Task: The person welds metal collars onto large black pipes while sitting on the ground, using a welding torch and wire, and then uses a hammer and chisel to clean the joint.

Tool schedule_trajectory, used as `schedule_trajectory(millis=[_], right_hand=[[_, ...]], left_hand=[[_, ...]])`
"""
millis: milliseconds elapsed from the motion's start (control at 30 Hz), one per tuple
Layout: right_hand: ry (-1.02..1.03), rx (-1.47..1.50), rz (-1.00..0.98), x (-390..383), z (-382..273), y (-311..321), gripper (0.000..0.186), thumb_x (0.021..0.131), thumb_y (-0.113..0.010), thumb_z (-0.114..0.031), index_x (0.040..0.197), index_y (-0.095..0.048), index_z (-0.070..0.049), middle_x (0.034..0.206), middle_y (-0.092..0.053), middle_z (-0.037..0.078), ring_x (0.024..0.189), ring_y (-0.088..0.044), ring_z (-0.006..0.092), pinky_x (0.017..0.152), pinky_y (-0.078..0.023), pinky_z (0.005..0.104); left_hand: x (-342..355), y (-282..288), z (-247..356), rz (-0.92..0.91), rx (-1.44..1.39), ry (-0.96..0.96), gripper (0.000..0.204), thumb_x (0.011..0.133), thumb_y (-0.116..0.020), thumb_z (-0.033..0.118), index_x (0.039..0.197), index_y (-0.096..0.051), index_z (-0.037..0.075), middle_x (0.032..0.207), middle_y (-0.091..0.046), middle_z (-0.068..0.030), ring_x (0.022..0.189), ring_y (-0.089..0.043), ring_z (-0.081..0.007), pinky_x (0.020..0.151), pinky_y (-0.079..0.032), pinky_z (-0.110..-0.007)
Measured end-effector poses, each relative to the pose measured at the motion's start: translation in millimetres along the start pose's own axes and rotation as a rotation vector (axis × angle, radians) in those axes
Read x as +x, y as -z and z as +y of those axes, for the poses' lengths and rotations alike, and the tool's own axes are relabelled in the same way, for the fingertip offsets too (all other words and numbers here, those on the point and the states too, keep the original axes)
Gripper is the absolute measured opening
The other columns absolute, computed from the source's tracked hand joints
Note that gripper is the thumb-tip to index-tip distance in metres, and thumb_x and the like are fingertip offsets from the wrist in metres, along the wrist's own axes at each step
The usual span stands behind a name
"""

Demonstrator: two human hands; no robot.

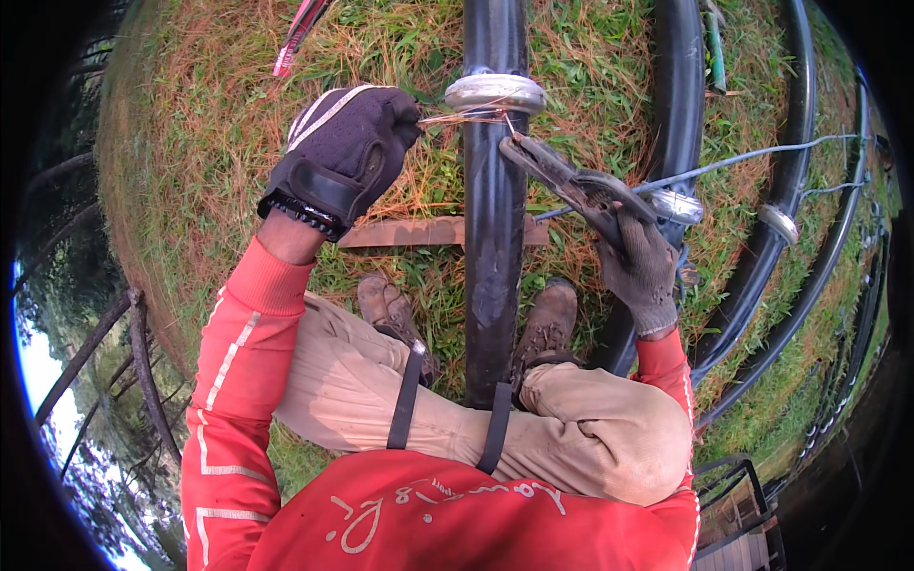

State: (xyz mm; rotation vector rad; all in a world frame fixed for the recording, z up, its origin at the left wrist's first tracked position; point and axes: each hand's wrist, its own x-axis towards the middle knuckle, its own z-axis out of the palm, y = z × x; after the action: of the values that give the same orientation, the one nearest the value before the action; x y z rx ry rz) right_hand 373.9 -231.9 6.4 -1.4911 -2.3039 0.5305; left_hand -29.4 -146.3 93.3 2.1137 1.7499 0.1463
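Note:
A black pipe [494, 219] runs lengthwise between my boots, with a silvery metal collar [495, 93] around it. Thin copper-coloured wire [462, 117] stretches across the pipe just below that collar. My left hand [347, 152], in a dark glove with pale stripes, is closed in a fist on the wire's left end. In a worn grey glove, my right hand [640, 259] grips the handles of dark, worn pliers [571, 181]. Their jaws reach the wire at the pipe's right side; whether they bite on it I cannot tell.
More black pipes [678, 86] curve along the right, some with metal collars [779, 225]. A blue-grey rope [738, 162] crosses over them. Under the near pipe lies a wooden board [405, 232]. A red strip [300, 36] lies on the grass, with bare branches [143, 352] at left.

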Motion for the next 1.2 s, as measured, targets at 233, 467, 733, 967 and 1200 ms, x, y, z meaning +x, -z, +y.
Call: schedule_trajectory(millis=[233,467,733,967,1200], right_hand=[[0.013,0.031,0.019,4.7,-1.2,-1.8,0.066,0.082,-0.08,-0.01,0.147,-0.066,-0.008,0.126,-0.074,0.018,0.103,-0.077,0.0369,0.084,-0.063,0.0432],[0.022,0.029,0.023,6.4,0.8,-3.4,0.065,0.081,-0.08,-0.01,0.145,-0.067,-0.008,0.123,-0.075,0.017,0.102,-0.077,0.036,0.083,-0.063,0.0434],[0.022,0.014,0.019,8.3,-0.4,-4.7,0.063,0.081,-0.079,-0.011,0.143,-0.068,-0.009,0.122,-0.075,0.016,0.101,-0.077,0.036,0.083,-0.064,0.0438],[0.028,0.015,0.025,10.4,-1.8,-3.3,0.064,0.081,-0.079,-0.01,0.144,-0.067,-0.009,0.123,-0.075,0.017,0.101,-0.077,0.0371,0.083,-0.064,0.0444],[0.01,0.011,0.011,9.1,2.1,-6.4,0.065,0.08,-0.081,-0.011,0.144,-0.067,-0.01,0.122,-0.074,0.017,0.099,-0.077,0.0368,0.082,-0.063,0.0441]], left_hand=[[0.9,-1.1,0.4,-0.016,0.021,0.001,0.016,0.092,-0.08,0.021,0.102,-0.078,0.009,0.093,-0.077,-0.0156,0.087,-0.074,-0.0392,0.075,-0.059,-0.046],[1.6,-2.5,0.9,-0.001,0.029,-0.008,0.016,0.092,-0.08,0.021,0.103,-0.079,0.009,0.094,-0.078,-0.0146,0.088,-0.076,-0.0376,0.077,-0.06,-0.045],[4.4,-1.3,4.6,-0.034,0.034,0.02,0.017,0.091,-0.079,0.021,0.103,-0.08,0.009,0.096,-0.078,-0.0162,0.09,-0.075,-0.0393,0.079,-0.06,-0.046],[2.8,-4.0,1.3,0.0,0.031,-0.032,0.016,0.092,-0.079,0.021,0.101,-0.079,0.009,0.095,-0.077,-0.0155,0.089,-0.075,-0.0394,0.078,-0.06,-0.047],[4.9,-5.5,1.9,-0.017,0.02,-0.006,0.015,0.093,-0.078,0.021,0.099,-0.078,0.008,0.093,-0.077,-0.0162,0.087,-0.074,-0.0407,0.075,-0.059,-0.048]])
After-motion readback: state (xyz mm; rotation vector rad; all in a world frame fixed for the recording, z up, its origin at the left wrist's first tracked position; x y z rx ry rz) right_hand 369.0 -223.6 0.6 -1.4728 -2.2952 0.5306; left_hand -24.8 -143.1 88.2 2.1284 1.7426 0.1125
